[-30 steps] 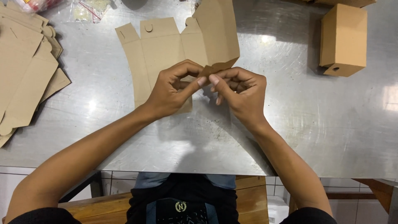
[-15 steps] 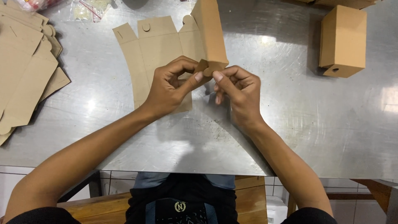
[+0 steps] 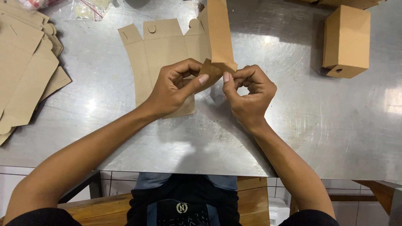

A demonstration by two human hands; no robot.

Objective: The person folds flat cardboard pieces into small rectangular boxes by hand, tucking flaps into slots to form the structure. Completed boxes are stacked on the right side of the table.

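Note:
A flat brown cardboard box blank [image 3: 167, 46] lies on the steel table [image 3: 318, 138], with its right-hand panel [image 3: 220, 33] folded up on edge. My left hand [image 3: 173, 88] pinches a small flap at the bottom of that raised panel between thumb and fingers. My right hand [image 3: 249, 94] grips the same flap from the right, thumb tip on the cardboard. Both hands meet over the blank's lower right corner.
A stack of flat brown blanks [image 3: 23, 71] lies at the table's left edge. A folded-up brown box [image 3: 346, 39] stands at the far right. Clear plastic bags [image 3: 88, 6] sit at the far edge. The table's front edge runs just below my forearms.
The right-hand panel has swung further upright and now stands nearly edge-on. Both hands have shifted slightly up and stay pinched on the lower flap.

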